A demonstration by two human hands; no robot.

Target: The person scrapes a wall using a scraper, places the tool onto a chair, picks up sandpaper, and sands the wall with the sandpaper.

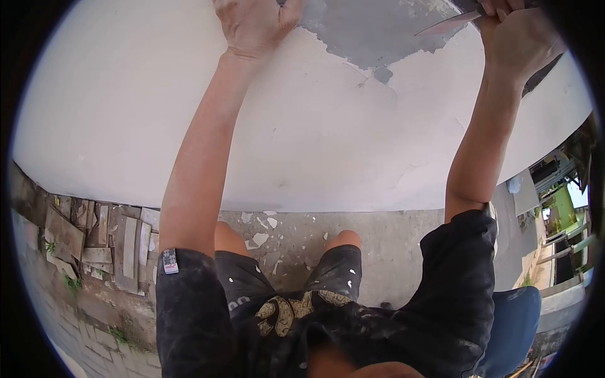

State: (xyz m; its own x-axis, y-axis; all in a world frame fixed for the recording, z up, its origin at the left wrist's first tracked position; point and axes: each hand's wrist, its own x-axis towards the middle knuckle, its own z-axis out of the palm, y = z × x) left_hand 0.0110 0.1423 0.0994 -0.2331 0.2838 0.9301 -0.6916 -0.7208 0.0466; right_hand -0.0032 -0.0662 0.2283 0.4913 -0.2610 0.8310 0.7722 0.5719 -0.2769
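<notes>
A white painted wall [315, 138] fills the upper view. Paint has come off a jagged grey patch [372, 31] near the top, and fine cracks run through the paint below it. My right hand [523, 38] is closed around a knife [449, 24], whose pointed blade reaches left across the grey patch. The handle is mostly hidden by my fingers. Left of the patch, my left hand [255, 22] lies against the wall with the thumb spread away. Its fingertips are cut off by the upper edge of view.
Paint flakes [259, 239] litter the concrete floor [397, 252] between my knees and the wall base. Broken boards or tiles [129, 246] are piled at the left. A blue chair back [513, 327] stands behind my right side. Green structures [564, 214] show at far right.
</notes>
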